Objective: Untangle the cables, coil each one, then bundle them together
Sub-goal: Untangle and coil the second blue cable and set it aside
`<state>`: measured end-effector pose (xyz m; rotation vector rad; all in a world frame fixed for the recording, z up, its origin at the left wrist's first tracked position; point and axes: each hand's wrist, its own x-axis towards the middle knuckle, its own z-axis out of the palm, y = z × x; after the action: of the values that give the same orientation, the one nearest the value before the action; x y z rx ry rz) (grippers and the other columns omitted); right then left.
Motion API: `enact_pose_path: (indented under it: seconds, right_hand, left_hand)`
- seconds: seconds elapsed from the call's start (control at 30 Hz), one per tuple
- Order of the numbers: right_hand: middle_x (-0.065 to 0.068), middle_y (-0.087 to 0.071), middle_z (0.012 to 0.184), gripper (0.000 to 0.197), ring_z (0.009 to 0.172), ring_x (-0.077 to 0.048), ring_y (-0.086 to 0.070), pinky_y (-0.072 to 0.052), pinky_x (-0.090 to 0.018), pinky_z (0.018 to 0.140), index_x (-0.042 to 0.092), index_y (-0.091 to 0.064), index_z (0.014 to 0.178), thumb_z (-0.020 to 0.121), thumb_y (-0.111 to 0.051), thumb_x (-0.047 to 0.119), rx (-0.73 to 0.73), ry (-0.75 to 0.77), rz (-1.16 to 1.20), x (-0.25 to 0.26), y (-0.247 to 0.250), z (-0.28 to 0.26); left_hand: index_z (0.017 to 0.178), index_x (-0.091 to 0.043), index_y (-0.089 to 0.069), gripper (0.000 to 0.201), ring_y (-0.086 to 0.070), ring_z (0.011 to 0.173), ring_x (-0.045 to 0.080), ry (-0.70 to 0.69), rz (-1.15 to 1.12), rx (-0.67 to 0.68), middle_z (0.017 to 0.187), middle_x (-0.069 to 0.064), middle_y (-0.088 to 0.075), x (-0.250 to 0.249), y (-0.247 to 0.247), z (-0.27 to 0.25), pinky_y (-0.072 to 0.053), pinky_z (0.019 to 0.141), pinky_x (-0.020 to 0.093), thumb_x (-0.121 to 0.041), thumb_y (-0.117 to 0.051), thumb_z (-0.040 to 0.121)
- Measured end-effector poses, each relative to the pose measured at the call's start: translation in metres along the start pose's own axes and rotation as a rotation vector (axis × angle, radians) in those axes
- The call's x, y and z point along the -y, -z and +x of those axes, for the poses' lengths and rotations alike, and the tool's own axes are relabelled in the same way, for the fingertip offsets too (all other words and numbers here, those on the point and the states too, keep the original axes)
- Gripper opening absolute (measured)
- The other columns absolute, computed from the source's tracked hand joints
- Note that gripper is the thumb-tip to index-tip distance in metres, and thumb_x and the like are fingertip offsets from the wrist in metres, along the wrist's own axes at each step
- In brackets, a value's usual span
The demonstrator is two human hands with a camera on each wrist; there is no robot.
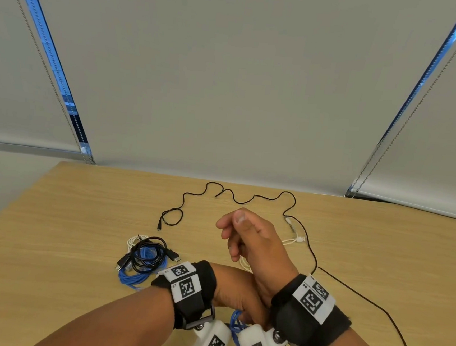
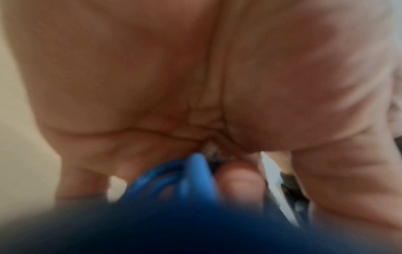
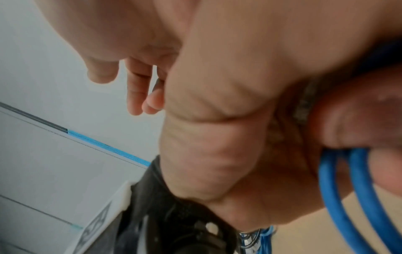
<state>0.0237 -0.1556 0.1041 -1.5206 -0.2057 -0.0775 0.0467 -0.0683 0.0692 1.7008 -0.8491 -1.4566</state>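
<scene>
My left hand (image 1: 237, 303) lies tucked under my right wrist and grips loops of a blue cable (image 1: 236, 321). The blurred left wrist view shows the same blue cable (image 2: 169, 178) below the palm. In the right wrist view, left fingers (image 3: 352, 123) curl round the blue cable (image 3: 335, 189). My right hand (image 1: 243, 237) hovers above the table, thumb on top, its fingers (image 3: 135, 89) loosely curled with nothing seen in them. A long black cable (image 1: 246, 199) snakes loose across the back of the table. A white cable (image 1: 295, 239) lies partly under my right hand.
A heap of black, blue and white cables (image 1: 145, 259) sits left of my left wrist on the wooden table (image 1: 79, 215). The black cable's tail (image 1: 375, 304) runs off toward the front right. Window blinds hang behind the table's far edge.
</scene>
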Motion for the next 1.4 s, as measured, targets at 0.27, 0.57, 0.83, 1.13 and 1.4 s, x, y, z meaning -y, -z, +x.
enact_pose_path:
  seconds: [0.27,0.57,0.83,1.13,1.4]
  right_hand:
    - [-0.003,-0.061,0.079,0.046,0.056,-0.013,-0.05,-0.043,-0.027,0.052,0.015,-0.073,0.095,0.094,-0.052,0.056,-0.045,-0.034,0.317,0.012,0.022,0.009]
    - [0.0,-0.06,0.075,0.051,0.056,-0.012,-0.05,-0.044,-0.027,0.053,0.014,-0.073,0.095,0.09,-0.055,0.061,-0.187,-0.062,0.448,0.012,0.044,0.024]
    - [0.002,-0.056,0.072,0.051,0.054,-0.01,-0.047,-0.04,-0.026,0.052,0.016,-0.071,0.093,0.094,-0.052,0.063,-0.341,-0.309,0.615,-0.009,0.04,0.021]
    - [0.004,-0.058,0.069,0.048,0.053,-0.01,-0.049,-0.042,-0.026,0.052,0.015,-0.071,0.095,0.099,-0.049,0.058,-0.463,-0.342,0.494,-0.006,0.04,0.035]
    - [0.003,-0.061,0.088,0.042,0.072,-0.015,-0.056,-0.047,-0.032,0.065,0.02,-0.068,0.101,0.097,-0.05,0.057,-0.648,-0.53,0.378,-0.015,0.046,0.048]
  left_hand:
    - [0.115,0.013,-0.064,0.031,-0.046,0.09,0.034,-0.099,-0.036,-0.18,0.098,0.023,-0.056,0.007,0.003,-0.014,-0.041,0.082,0.041,0.0,-0.064,0.086]
    - [0.082,-0.016,-0.074,0.038,-0.048,0.053,0.012,-0.123,-0.242,-0.199,0.075,0.007,-0.064,0.011,-0.006,-0.008,-0.049,0.052,0.021,0.002,-0.044,0.098]
    - [0.056,-0.03,-0.072,0.071,-0.041,0.036,-0.001,-0.164,-0.228,-0.109,0.047,-0.013,-0.055,0.01,-0.001,-0.009,-0.034,0.042,0.01,0.015,-0.035,0.096]
    - [0.08,-0.021,-0.076,0.046,-0.047,0.059,0.015,-0.168,-0.22,-0.209,0.076,0.009,-0.062,0.006,0.017,-0.018,-0.038,0.054,0.021,0.014,-0.049,0.092]
    - [0.08,-0.006,-0.071,0.032,-0.045,0.06,0.022,-0.197,-0.336,-0.29,0.069,0.011,-0.063,0.012,0.016,-0.014,-0.035,0.055,0.027,0.014,-0.046,0.085]
